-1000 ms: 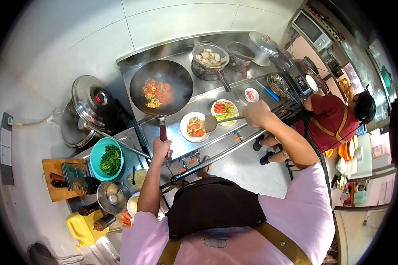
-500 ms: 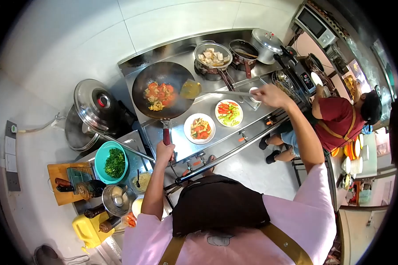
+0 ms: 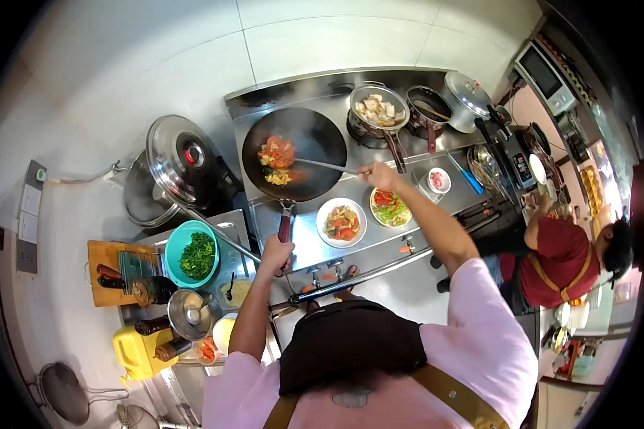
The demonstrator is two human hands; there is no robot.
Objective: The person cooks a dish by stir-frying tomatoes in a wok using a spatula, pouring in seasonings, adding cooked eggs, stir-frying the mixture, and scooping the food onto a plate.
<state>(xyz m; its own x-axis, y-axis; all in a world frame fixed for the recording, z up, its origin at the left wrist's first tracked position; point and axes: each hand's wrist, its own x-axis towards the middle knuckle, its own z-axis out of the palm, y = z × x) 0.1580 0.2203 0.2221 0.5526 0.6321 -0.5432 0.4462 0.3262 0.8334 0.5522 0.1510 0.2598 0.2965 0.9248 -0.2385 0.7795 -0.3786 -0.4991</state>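
My left hand (image 3: 276,255) is closed around the dark red handle (image 3: 285,223) of a large black wok (image 3: 315,136) on the stove. In my right hand (image 3: 378,176) is the long metal shaft of a ladle (image 3: 323,164), which reaches leftward into the wok. Its head is at the tomato pieces and hard to make out there. Tomato (image 3: 277,151) and yellow scrambled egg (image 3: 279,176) lie on the wok's left side, with some steam above. A white plate (image 3: 325,236) of tomato and egg stands in front of the wok, and sliced peppers (image 3: 391,208) lie on another plate below my right forearm.
A pan of pale chunks (image 3: 379,111), a small dark pan (image 3: 428,104) and a lidded pot (image 3: 467,96) stand at back right. A teal bowl of greens (image 3: 197,256) is at left. A co-worker in a red shirt (image 3: 562,250) works at right.
My right hand has moved left and lower, pushing the ladle's head into the tomato and egg. My left hand still grips the handle. The whole view has shifted.
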